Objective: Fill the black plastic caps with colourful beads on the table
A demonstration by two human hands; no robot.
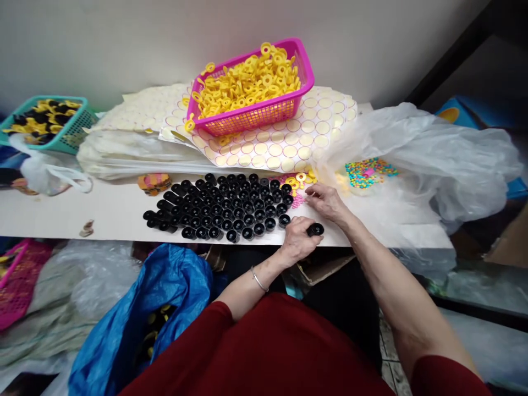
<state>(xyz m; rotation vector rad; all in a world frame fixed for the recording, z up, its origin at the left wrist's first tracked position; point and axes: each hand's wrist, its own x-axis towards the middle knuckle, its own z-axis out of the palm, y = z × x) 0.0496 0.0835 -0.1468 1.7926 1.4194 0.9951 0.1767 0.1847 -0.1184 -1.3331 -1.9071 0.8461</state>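
Observation:
My left hand (300,240) is closed around a small black plastic cup (315,230) at the table's front edge, its round end facing up. Just beyond it, my right hand (328,203) reaches to a scatter of small pink pieces (297,200), its fingers bent together; whatever the fingertips pinch is too small to make out. Yellow ring-shaped pieces with tabs (301,177) lie behind those fingers. Left of both hands, many similar black cups (226,212) stand in close rows, with some at the left end lying tilted.
A pink basket (247,116) heaped with yellow ring pieces rests on sheets of round stickers (272,162). Multicoloured beads (367,173) and clear plastic bags (416,143) lie right. A teal basket (76,129) stands far left. Below the table hangs an open blue bag (119,324).

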